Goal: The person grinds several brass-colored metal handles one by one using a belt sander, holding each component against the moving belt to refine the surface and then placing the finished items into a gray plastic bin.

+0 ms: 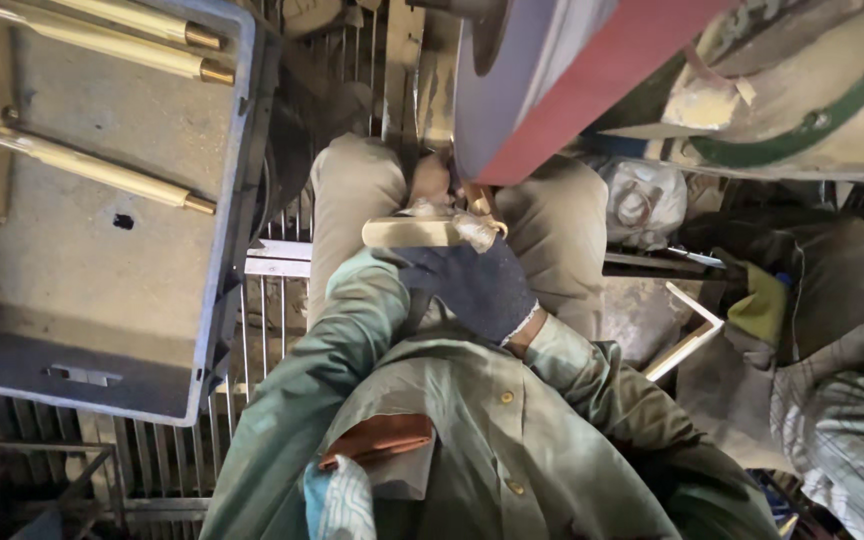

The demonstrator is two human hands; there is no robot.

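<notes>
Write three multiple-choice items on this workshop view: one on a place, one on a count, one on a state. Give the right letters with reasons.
1. Where is the grey tray?
A. to the left of the person's knees
B. on the person's lap
C. under the wheel

2. How many brass-coloured handles lie in the tray?
A. one
B. three
C. six

3. How is the brass piece held at the grinding wheel?
A. lying loose on the floor
B. gripped in the gloved hand
C. hanging from a hook

Answers: 1 A, the tray sits left of the knees. 2 B, three long handles show in it. 3 B, the dark glove closes around its end, just below the wheel.
</notes>
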